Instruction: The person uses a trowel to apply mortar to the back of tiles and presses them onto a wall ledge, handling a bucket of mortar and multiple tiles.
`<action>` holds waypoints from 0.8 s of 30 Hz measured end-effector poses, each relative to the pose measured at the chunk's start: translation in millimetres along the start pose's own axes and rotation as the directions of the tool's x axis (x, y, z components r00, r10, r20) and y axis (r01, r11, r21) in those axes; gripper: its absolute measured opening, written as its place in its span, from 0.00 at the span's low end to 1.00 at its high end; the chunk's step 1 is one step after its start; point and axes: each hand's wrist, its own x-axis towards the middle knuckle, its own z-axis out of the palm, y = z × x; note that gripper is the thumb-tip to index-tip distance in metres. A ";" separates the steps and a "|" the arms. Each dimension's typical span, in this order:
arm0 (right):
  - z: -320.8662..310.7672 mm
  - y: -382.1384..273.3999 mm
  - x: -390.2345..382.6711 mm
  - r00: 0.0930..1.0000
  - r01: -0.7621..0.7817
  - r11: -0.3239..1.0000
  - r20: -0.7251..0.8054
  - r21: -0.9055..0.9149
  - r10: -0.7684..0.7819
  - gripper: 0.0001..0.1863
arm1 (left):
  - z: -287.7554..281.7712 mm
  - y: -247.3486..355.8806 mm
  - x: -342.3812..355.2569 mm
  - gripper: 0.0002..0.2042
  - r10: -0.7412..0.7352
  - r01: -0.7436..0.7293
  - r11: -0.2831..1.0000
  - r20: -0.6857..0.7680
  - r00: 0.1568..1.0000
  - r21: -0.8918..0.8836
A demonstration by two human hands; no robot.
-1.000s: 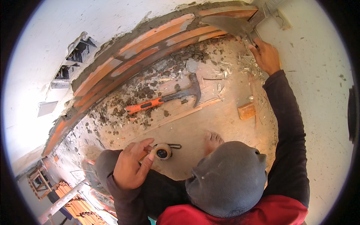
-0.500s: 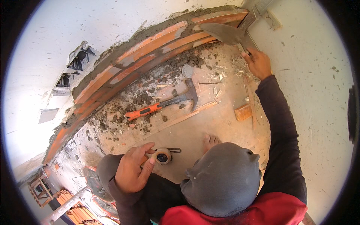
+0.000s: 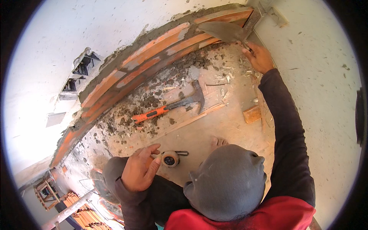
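Note:
My right hand (image 3: 262,58) is wrapped round the handle of a pointed trowel (image 3: 222,31), its blade lying against the upper part of a low brick course (image 3: 153,48) with grey mortar joints at the wall's foot. My left hand (image 3: 140,168) hovers over my left knee, fingers apart and curved. Beside its thumb sits a small round tape measure (image 3: 170,158) with a dark centre and a wrist loop; whether the fingers touch it I cannot tell. On the floor between the hands and the bricks lies a claw hammer (image 3: 172,105) with an orange and black grip.
Mortar crumbs and chips (image 3: 153,100) litter the floor along the bricks. A thin wood strip (image 3: 193,120) and an orange block (image 3: 252,114) lie nearer me. The left wall has a broken hole (image 3: 85,65). Stacked bricks (image 3: 90,214) and a wooden frame (image 3: 46,194) stand at lower left.
The trowel and my right hand have shifted slightly left and up along the bricks. My left hand keeps nearly the same pose; the whole view has tilted a little.

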 end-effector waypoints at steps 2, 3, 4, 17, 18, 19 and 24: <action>6.2 18.1 -19.6 0.999 -0.021 1.000 -0.044 0.011 0.021 0.22 | -0.1 3.0 -2.6 0.20 -0.014 0.014 1.000 0.006 1.000 0.012; 6.3 17.6 -27.3 0.997 -0.031 0.999 -0.067 0.019 0.032 0.22 | -0.9 4.6 -3.8 0.20 -0.027 0.027 0.999 0.016 1.000 0.023; 6.5 16.7 -32.7 0.997 0.005 1.000 -0.081 0.016 -0.004 0.22 | -1.0 5.5 -4.5 0.20 -0.041 0.040 0.999 0.026 0.999 0.034; -0.2 6.2 -15.3 0.998 0.016 0.988 -0.061 -0.154 -0.026 0.22 | 7.8 0.9 0.1 0.19 0.060 -0.060 0.997 0.000 0.998 0.058; 3.9 8.0 -21.6 0.995 0.017 0.991 -0.093 -0.135 -0.029 0.21 | 7.9 3.6 -1.6 0.19 0.049 -0.049 0.997 0.005 0.999 0.055; 8.5 8.6 -22.8 0.986 0.080 0.988 -0.133 -0.130 -0.097 0.21 | 8.3 5.6 -2.4 0.19 0.039 -0.040 0.998 0.011 0.999 0.054; 7.5 -17.8 -1.7 0.981 0.114 0.979 -0.136 -0.167 -0.138 0.20 | 5.5 7.1 4.3 0.19 0.040 -0.043 0.995 0.041 0.998 0.092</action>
